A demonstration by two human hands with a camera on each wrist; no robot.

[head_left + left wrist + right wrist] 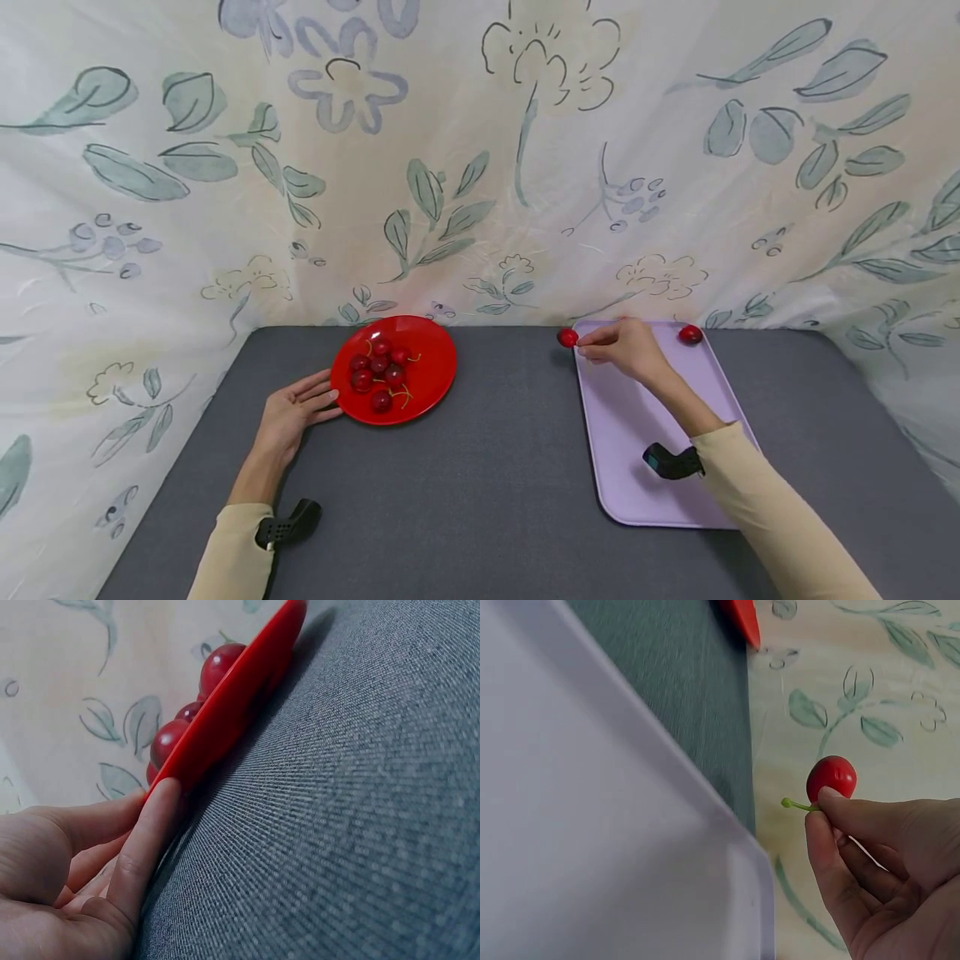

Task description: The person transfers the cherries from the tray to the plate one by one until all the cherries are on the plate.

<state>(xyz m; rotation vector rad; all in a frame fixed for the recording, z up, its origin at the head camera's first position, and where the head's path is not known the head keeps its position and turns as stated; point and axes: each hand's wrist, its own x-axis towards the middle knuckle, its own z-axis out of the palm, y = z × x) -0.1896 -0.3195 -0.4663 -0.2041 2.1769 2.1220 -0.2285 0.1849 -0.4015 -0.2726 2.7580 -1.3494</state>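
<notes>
At the left, my left hand [288, 412] holds the near-left rim of a round red plate [435, 371], with fingertips at its edge. On that plate lie several dark red cherries [381, 402], some with green stems. My right hand [630, 348] pinches a bright red cherry [832, 776] between thumb and forefinger, right by its green stem [799, 805]. In the head view this cherry is at the far left corner of a lilac tray [611, 467]. Another red cherry [690, 335] sits at the tray's far right corner.
A dark grey cloth [510, 467] covers the table under the plate and tray. Behind it hangs a pale curtain [465, 108] with leaf and flower drawings, close along the far edge. Black wrist cameras [288, 527] are strapped over both beige sleeves [772, 492].
</notes>
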